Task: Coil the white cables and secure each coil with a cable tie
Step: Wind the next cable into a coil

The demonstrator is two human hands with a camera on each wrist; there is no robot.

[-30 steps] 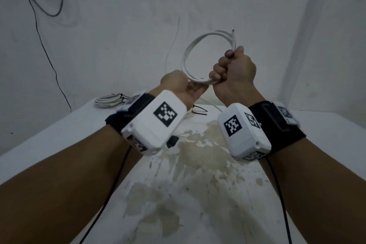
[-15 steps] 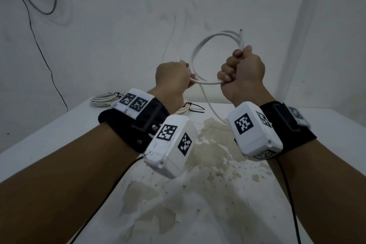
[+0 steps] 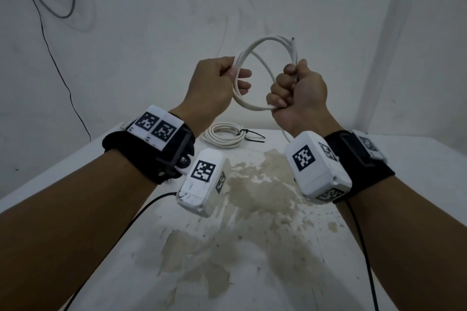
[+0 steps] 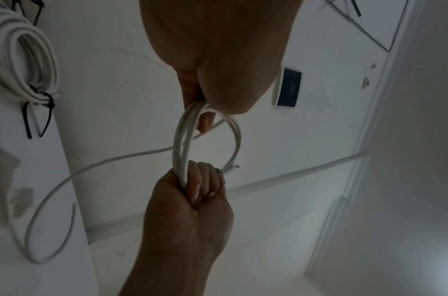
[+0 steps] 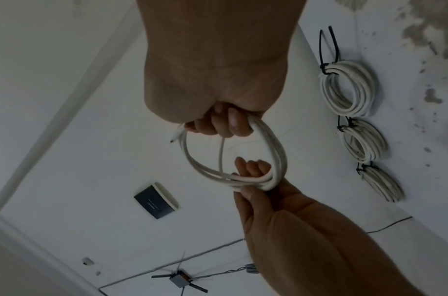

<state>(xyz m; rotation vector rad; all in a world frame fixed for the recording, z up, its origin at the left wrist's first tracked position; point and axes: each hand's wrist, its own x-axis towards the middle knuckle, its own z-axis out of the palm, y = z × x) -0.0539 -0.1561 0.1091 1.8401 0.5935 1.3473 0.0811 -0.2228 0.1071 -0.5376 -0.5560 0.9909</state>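
Two hands hold the white cable (image 3: 255,78) aloft over the tabletop's (image 3: 252,247) far edge, head view: right hand (image 3: 298,93) clenched round the loops, left hand (image 3: 214,83) pinching them. Tied coil (image 3: 223,135) behind.

Left wrist: loose tail trails; slack grip risks loops springing apart.

Right wrist: three tied coils, stained, peeling surface.

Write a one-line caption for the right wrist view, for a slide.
Both hands, right hand and left hand, hold a white cable coil; three tied coils lie on the table.
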